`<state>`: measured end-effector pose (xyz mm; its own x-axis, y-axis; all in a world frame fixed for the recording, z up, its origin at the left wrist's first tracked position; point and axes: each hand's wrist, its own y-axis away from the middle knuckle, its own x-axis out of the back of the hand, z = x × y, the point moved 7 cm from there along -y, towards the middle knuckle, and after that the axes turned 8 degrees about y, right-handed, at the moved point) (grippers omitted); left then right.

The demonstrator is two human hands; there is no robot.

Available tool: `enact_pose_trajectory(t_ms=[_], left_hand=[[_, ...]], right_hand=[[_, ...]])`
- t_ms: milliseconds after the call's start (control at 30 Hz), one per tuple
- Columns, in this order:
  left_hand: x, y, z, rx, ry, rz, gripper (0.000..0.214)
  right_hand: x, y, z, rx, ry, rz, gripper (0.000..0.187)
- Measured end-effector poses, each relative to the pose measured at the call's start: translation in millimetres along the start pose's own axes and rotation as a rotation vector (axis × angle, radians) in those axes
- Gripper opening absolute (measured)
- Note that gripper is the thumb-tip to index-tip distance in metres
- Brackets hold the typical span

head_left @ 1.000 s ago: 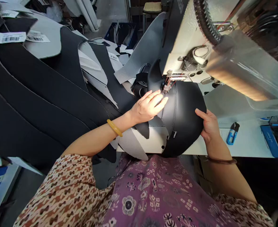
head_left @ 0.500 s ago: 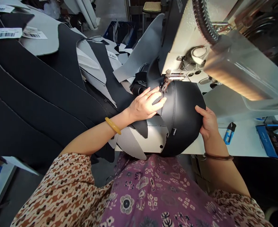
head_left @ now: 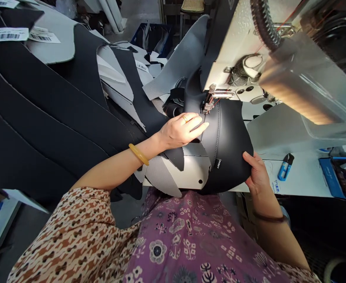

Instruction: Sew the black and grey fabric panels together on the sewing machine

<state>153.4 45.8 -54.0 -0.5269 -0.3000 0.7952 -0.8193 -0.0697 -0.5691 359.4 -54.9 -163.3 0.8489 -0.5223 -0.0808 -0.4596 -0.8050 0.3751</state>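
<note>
A black leather-like seat cover lies under the presser foot of a sewing machine. It bears a stitched seam and a small "AIRBAG" tag. My left hand rests on the cover just in front of the foot, fingers stretched out over the material. With thumb on top and the other fingers underneath, my right hand grips the cover's right edge. Grey-backed flaps of the piece hang toward my lap. The needle tip is too small to make out.
Large black panels with barcode labels are heaped on the left. Blue thread snips lie on the table to the right, near a blue box of small items. A clear plastic guard juts from the machine. Behind stands a blue crate.
The cover's right side has swung slightly inward, with my right hand a little lower. My left hand keeps its place by the foot. The whole view has shifted slightly.
</note>
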Motion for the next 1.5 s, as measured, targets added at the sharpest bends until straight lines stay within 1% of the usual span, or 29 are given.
enact_pose_trajectory(t_ms=[133, 233, 300, 433, 600, 700, 800, 933, 1133, 1333, 1500], left_hand=[[7.9, -1, 1, -0.028, -0.097, 0.104, 0.032], [10.7, -3, 2, -0.028, -0.097, 0.123, 0.032], [9.6, -3, 1, -0.009, -0.064, 0.104, 0.033], [2.5, -3, -6, 0.075, 0.025, 0.023, 0.036], [0.9, -5, -8, 0.111, 0.127, 0.01, 0.036], [-0.3, -5, -10, 0.137, 0.129, 0.002, 0.035], [0.2, -4, -9, 0.119, 0.104, 0.03, 0.033], [1.2, 1, -8, 0.071, 0.139, 0.061, 0.03], [-2.8, 3, -14, 0.133, 0.209, 0.007, 0.031], [0.1, 1, -13, 0.103, 0.14, 0.062, 0.031], [-2.1, 1, -15, 0.133, 0.141, 0.035, 0.035]], right_hand=[[-2, 1, -5, 0.009, -0.036, 0.039, 0.044], [-3, -1, -9, 0.015, -0.051, 0.048, 0.042], [-3, -2, -11, 0.027, -0.052, 0.052, 0.041], [-2, -3, -15, 0.034, -0.054, 0.063, 0.042], [-3, -5, -17, 0.012, -0.054, 0.071, 0.043], [-3, -7, -19, 0.011, -0.064, 0.071, 0.043], [-3, -8, -22, 0.016, -0.067, 0.071, 0.044], [-2, -8, -22, 0.014, -0.055, 0.07, 0.043], [-2, -9, -25, 0.041, -0.041, 0.07, 0.043], [-5, -12, -28, 0.08, -0.028, 0.042, 0.042], [-5, -15, -32, 0.073, -0.054, 0.055, 0.043]])
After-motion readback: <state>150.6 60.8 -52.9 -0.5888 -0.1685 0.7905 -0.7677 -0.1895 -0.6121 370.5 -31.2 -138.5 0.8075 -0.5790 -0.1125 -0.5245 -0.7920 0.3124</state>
